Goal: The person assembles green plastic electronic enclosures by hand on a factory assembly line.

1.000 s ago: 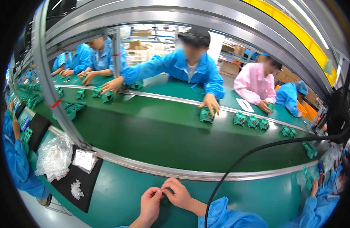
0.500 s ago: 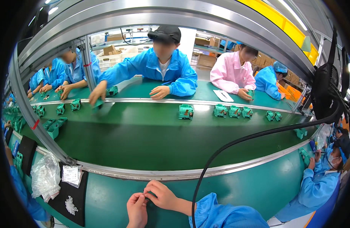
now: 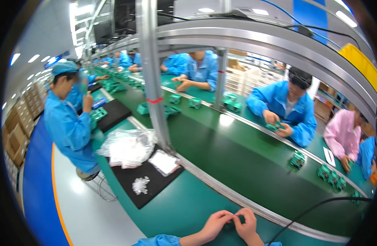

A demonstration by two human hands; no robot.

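Observation:
Low in the head view, my left hand [image 3: 216,224] and my right hand [image 3: 246,224] meet fingertip to fingertip above the green bench [image 3: 176,205]. Both are closed in a pinch; anything between the fingers is too small or hidden to make out. To the left of them a black mat [image 3: 127,189] lies on the bench. It bears a heap of small clear-white pieces [image 3: 140,185], a flat packet with a white label [image 3: 164,162] and a large clear plastic bag [image 3: 127,147] with white contents.
Beyond the bench's metal rail [image 3: 221,189] runs a dark green conveyor [image 3: 225,147] carrying green housings [image 3: 297,160]. A metal post [image 3: 152,82] rises behind the mat. A black cable [image 3: 319,205] crosses at right. Co-workers sit across and at left [image 3: 69,119].
My view has swung to the left, so the mat and bags sit nearer the middle. My hands stay pinched together. The co-worker opposite now holds a green part with both hands.

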